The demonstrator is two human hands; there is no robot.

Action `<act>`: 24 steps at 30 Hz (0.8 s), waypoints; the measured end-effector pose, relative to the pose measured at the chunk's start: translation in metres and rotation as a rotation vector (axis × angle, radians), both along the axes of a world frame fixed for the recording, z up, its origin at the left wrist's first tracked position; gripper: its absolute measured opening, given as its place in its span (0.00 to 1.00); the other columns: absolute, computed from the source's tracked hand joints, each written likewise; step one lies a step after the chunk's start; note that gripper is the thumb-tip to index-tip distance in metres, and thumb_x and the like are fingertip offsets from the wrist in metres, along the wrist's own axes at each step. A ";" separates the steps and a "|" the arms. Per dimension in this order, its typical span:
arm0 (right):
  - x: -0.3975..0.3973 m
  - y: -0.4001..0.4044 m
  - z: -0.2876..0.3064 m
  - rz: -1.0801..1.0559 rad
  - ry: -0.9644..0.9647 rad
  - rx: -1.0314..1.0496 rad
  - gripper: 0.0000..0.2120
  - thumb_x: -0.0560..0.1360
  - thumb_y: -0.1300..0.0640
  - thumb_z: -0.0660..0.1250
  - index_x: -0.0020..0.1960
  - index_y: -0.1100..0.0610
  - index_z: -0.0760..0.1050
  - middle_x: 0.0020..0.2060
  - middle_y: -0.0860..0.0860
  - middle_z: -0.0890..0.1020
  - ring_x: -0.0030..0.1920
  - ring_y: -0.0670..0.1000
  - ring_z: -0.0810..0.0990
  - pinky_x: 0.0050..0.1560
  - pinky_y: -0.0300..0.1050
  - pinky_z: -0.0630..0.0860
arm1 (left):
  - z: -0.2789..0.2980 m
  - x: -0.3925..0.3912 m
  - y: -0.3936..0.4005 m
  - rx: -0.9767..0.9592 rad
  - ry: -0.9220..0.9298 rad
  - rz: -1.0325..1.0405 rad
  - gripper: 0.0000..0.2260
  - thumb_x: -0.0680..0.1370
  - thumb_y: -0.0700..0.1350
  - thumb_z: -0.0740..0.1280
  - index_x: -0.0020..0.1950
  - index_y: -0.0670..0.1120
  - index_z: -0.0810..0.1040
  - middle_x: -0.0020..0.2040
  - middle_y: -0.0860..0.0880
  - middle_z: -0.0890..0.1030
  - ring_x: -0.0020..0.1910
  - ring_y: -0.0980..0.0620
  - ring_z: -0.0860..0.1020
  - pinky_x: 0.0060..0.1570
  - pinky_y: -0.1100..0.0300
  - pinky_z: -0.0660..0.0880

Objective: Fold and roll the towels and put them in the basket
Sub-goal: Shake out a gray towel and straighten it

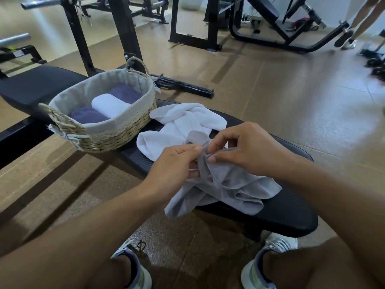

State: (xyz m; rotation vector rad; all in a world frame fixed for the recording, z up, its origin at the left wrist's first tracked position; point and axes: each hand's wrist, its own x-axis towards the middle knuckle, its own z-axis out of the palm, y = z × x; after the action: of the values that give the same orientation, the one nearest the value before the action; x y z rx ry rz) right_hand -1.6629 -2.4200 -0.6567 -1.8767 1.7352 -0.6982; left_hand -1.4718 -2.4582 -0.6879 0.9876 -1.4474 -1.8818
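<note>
A crumpled grey towel (227, 188) lies on the black bench pad (291, 213) in front of me. My left hand (173, 165) and my right hand (243, 149) both pinch its top edge close together, lifting a corner. Behind it a white towel (183, 124) lies loosely bunched on the bench. The woven basket (116, 132) with a grey cloth liner stands at the left of the bench. Inside it lie a rolled white towel (110, 105) and two rolled dark blue towels (87, 117).
Black gym machine frames (123, 34) stand behind the bench, and a black bar (183, 86) lies on the brown floor. Another person's legs and shoes (348, 38) are at the far right. My own shoes (260, 268) are under the bench's near edge.
</note>
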 end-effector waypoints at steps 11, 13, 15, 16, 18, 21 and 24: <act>0.002 -0.001 -0.001 -0.001 -0.102 -0.076 0.04 0.70 0.51 0.79 0.40 0.46 0.84 0.37 0.43 0.86 0.39 0.46 0.81 0.41 0.35 0.74 | -0.002 -0.001 0.002 -0.025 -0.054 -0.017 0.17 0.82 0.39 0.57 0.50 0.48 0.87 0.50 0.44 0.88 0.52 0.47 0.86 0.56 0.52 0.80; 0.001 -0.001 -0.002 -0.008 -0.116 -0.066 0.04 0.70 0.51 0.79 0.41 0.47 0.84 0.37 0.43 0.86 0.40 0.44 0.83 0.42 0.34 0.75 | -0.002 0.000 0.002 -0.067 -0.082 -0.058 0.18 0.81 0.38 0.57 0.54 0.48 0.87 0.53 0.44 0.87 0.55 0.47 0.85 0.60 0.49 0.80; 0.001 -0.002 -0.002 -0.010 -0.126 -0.054 0.04 0.70 0.50 0.79 0.42 0.47 0.85 0.38 0.43 0.86 0.41 0.44 0.84 0.44 0.36 0.77 | -0.003 0.002 0.002 -0.104 -0.107 -0.088 0.18 0.80 0.37 0.59 0.59 0.49 0.86 0.55 0.45 0.87 0.58 0.47 0.84 0.63 0.46 0.78; 0.001 -0.001 -0.002 -0.006 -0.130 -0.050 0.04 0.70 0.50 0.79 0.42 0.48 0.85 0.38 0.43 0.87 0.41 0.44 0.84 0.44 0.36 0.77 | -0.003 0.002 0.003 -0.124 -0.118 -0.092 0.17 0.80 0.36 0.60 0.60 0.49 0.85 0.55 0.45 0.87 0.59 0.46 0.84 0.64 0.44 0.78; 0.002 -0.001 -0.002 -0.001 -0.134 -0.047 0.04 0.70 0.50 0.79 0.42 0.47 0.85 0.38 0.42 0.87 0.41 0.43 0.84 0.44 0.35 0.77 | -0.006 0.003 0.003 -0.191 -0.140 -0.105 0.15 0.81 0.38 0.63 0.61 0.51 0.85 0.56 0.47 0.87 0.60 0.45 0.83 0.66 0.43 0.76; 0.004 -0.001 -0.002 -0.022 -0.132 -0.060 0.06 0.69 0.48 0.80 0.40 0.47 0.84 0.37 0.44 0.86 0.40 0.46 0.83 0.44 0.42 0.78 | -0.002 0.005 0.007 -0.292 -0.157 -0.119 0.12 0.82 0.40 0.67 0.63 0.51 0.84 0.54 0.53 0.87 0.59 0.56 0.83 0.64 0.55 0.77; 0.005 0.000 -0.003 -0.029 -0.128 -0.069 0.09 0.67 0.45 0.80 0.39 0.48 0.83 0.36 0.48 0.85 0.40 0.50 0.82 0.42 0.47 0.77 | 0.002 0.007 0.008 -0.390 -0.187 -0.089 0.09 0.79 0.42 0.72 0.58 0.52 0.86 0.47 0.55 0.88 0.50 0.60 0.85 0.51 0.68 0.79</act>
State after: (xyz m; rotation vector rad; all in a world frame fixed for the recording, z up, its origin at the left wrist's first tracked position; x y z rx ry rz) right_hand -1.6576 -2.4202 -0.6594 -1.8124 1.6802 -0.8798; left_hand -1.4651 -2.4504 -0.6860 0.9359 -1.9057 -1.5113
